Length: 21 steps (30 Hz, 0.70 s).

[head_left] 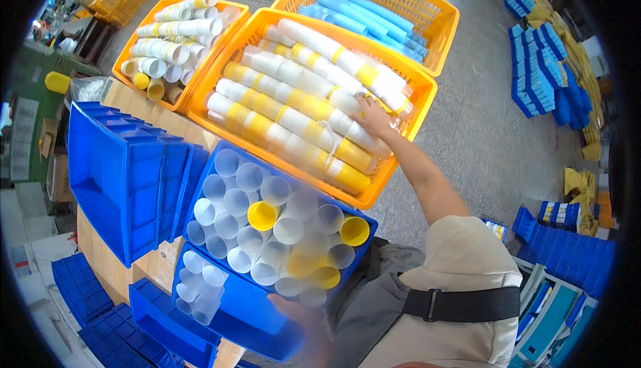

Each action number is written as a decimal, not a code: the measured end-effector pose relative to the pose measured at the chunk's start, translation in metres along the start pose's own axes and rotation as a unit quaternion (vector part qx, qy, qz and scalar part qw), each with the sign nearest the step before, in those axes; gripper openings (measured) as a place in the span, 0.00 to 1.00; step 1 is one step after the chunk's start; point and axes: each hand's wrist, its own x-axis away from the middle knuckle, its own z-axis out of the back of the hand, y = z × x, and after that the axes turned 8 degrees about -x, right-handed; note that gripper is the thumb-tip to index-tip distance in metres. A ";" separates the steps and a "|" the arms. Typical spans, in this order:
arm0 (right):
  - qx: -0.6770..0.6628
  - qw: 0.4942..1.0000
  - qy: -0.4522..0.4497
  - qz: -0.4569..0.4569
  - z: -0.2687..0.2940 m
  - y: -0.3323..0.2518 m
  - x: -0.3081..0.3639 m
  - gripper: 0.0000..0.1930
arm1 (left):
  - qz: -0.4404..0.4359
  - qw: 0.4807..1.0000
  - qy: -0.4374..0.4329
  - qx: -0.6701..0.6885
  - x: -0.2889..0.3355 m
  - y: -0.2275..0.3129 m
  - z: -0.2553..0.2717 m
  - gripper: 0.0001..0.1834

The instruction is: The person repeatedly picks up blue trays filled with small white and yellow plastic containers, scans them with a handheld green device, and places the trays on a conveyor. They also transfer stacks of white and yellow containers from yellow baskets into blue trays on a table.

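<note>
My right hand [372, 116] reaches across the large orange basket [427, 111]. Its fingers are spread over the plastic tubes [294, 104], which lie in rows, whitish with yellow bands. My left hand [297, 311], smeared by motion, is at the near side of a blue bin [250, 324]; its fingers cannot be made out. That bin holds several short clear tubes [200, 288] at its left end. Just beyond it, a second blue bin [212, 161] is filled with tubes on end, mostly clear and a few yellow, their round openings facing up.
Nested blue bins [100, 168] stand tilted on the wooden table [157, 261] at left. Behind are an orange basket of white tubes [177, 28] and an orange basket [441, 28] with blue tubes [364, 18]. Blue trays [534, 68] are stacked on the floor at right.
</note>
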 end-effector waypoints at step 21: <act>0.165 0.973 -0.153 0.050 0.015 -0.112 -0.125 0.52 | 0.045 0.978 0.186 -0.082 -0.005 -0.056 0.039 0.34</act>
